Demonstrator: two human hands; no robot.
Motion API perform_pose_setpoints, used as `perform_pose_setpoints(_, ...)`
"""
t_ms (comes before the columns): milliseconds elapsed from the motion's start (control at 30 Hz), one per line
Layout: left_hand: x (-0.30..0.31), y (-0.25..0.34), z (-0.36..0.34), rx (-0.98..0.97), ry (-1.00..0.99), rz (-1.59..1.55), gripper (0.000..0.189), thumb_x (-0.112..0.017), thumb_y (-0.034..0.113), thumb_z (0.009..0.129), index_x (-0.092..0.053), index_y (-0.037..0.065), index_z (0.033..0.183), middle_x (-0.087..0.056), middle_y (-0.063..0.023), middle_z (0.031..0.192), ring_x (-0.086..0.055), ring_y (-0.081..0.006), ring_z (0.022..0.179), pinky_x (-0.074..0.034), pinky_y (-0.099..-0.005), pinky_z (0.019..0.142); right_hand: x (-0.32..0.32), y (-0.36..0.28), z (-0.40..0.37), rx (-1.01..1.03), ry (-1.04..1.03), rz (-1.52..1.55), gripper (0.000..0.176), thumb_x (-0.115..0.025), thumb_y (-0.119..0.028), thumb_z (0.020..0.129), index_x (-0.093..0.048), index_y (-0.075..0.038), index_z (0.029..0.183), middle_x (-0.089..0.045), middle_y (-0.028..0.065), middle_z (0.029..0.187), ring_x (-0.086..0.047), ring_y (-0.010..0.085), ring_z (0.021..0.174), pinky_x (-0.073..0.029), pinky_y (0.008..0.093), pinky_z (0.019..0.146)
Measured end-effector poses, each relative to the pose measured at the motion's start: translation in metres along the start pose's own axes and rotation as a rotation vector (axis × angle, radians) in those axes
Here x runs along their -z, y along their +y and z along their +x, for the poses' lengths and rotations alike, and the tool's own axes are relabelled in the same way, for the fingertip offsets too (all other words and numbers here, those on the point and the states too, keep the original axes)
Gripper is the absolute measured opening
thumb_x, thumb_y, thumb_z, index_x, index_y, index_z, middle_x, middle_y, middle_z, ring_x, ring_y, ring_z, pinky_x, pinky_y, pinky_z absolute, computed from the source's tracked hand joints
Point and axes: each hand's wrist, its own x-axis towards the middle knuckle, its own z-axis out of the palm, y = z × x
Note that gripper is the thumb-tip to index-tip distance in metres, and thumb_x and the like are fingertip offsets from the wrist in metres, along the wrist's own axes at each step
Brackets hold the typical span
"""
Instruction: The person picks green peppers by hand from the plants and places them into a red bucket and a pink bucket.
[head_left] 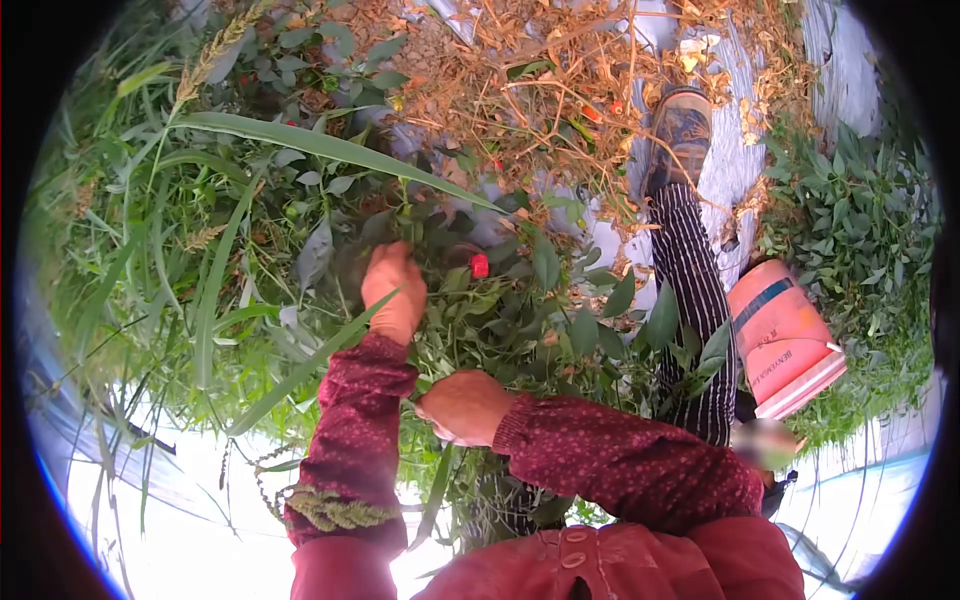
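Observation:
My left hand (395,290) reaches into the leafy pepper plants (455,305). Its fingers disappear among the dark leaves, so their grip cannot be made out. Just right of that hand, a bright red pepper (480,265) shows between the leaves. Closer to my body, my right hand (465,405) is curled, its back turned up at the lower edge of the foliage. Whatever lies inside its fingers is hidden. Both forearms wear dark red, speckled sleeves.
A pink-red bucket (785,335) leans at the right beside my striped trouser leg (690,290). My shoe (683,125) rests on pale plastic sheeting (735,150). Dry brown stems (560,90) cover the ground ahead, with small red bits. A long grass blade (330,150) crosses the upper left.

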Motion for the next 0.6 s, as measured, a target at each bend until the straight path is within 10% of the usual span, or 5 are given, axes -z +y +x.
perform_pose_setpoints(133,-0.024,-0.056,0.009,0.266,-0.031,-0.465,0.023,-0.051,0.005,0.079,-0.062,0.001,0.099,-0.063,-0.0199,0.090,-0.062,-0.0355,0.085,-0.048,-0.0395,0.076,0.002,0.000,0.002,-0.016,-0.072,0.004,0.016,-0.063,-0.016,0.070,-0.063,-0.006,0.083,-0.061,0.0131,0.072,-0.063,0.0317,0.071,-0.049,0.0453,0.065)
perform_pose_setpoints(267,-0.027,-0.044,0.040,0.142,-0.209,-0.346,0.026,-0.050,0.006,0.080,-0.061,-0.002,0.102,-0.065,-0.0208,0.090,-0.064,-0.0345,0.087,-0.049,-0.0391,0.076,0.004,0.000,-0.002,-0.005,-0.051,-0.021,0.019,-0.063,-0.016,0.071,-0.064,-0.006,0.087,-0.061,0.0136,0.073,-0.063,0.0319,0.071,-0.049,0.0450,0.065)
perform_pose_setpoints(300,-0.043,-0.052,0.057,0.173,-0.329,-0.230,0.046,-0.048,0.005,0.082,-0.049,0.000,0.129,-0.061,-0.0158,0.111,-0.059,-0.0283,0.096,-0.047,-0.0338,0.082,0.000,0.003,-0.002,0.014,-0.031,0.011,0.020,-0.063,-0.016,0.072,-0.064,-0.005,0.090,-0.061,0.0134,0.073,-0.062,0.0318,0.071,-0.049,0.0448,0.065)
perform_pose_setpoints(400,-0.125,-0.100,0.084,0.325,-0.277,-0.587,0.052,-0.049,0.006,0.082,-0.044,0.003,0.134,-0.054,-0.0159,0.124,-0.055,-0.0306,0.107,-0.045,-0.0342,0.088,0.003,0.004,-0.002,0.020,-0.033,0.013,0.022,-0.064,-0.016,0.073,-0.063,-0.004,0.092,-0.061,0.0125,0.074,-0.062,0.0314,0.070,-0.049,0.0443,0.064)
perform_pose_setpoints(600,-0.076,-0.018,0.098,0.307,-0.488,-0.412,0.053,-0.055,0.006,0.080,-0.047,0.004,0.132,-0.050,-0.0125,0.129,-0.050,-0.0257,0.114,-0.040,-0.0319,0.094,0.004,0.005,-0.009,0.030,-0.006,0.018,0.021,-0.071,-0.014,0.066,-0.059,-0.006,0.080,-0.061,0.0103,0.073,-0.062,0.0315,0.071,-0.050,0.0439,0.067)
